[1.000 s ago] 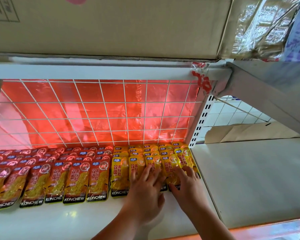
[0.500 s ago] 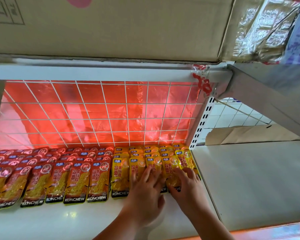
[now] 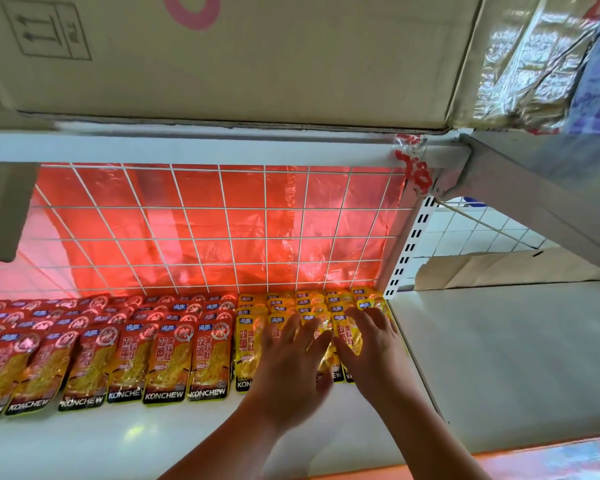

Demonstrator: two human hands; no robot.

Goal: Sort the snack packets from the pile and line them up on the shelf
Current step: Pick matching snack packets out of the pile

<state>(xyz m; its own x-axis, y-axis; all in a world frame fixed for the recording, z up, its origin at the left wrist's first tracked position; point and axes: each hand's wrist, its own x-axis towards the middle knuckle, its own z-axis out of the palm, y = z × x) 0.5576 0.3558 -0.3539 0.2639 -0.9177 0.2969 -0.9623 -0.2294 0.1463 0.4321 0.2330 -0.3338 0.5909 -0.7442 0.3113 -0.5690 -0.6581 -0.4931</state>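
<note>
Where the white shelf (image 3: 118, 441) nears its right edge, yellow snack packets (image 3: 250, 344) lie in overlapping rows. Left hand (image 3: 288, 362): fingers spread, flat on the front yellow packets. Right hand (image 3: 374, 348): fingers spread, resting likewise (closest to the right edge). Red snack packets (image 3: 167, 358): rows across the shelf's left and middle, KONCHEW labels toward the front edge. Wire grid (image 3: 222, 230): back edge, red film behind.

Plainly a shop, fitted with retail display shelving. At 12 o'clock, a cardboard shipping carton (image 3: 257, 64) stored on the upper tier. At 3 o'clock, a slotted white upright (image 3: 409, 247) beside a wire-grid back panel (image 3: 222, 237). From 8 to 6 o'clock, lined up in overlapping rows on the white shelf (image 3: 84, 441): identical red KONCHEW snack packets (image 3: 167, 362), then yellow snack packets (image 3: 250, 344).
</note>
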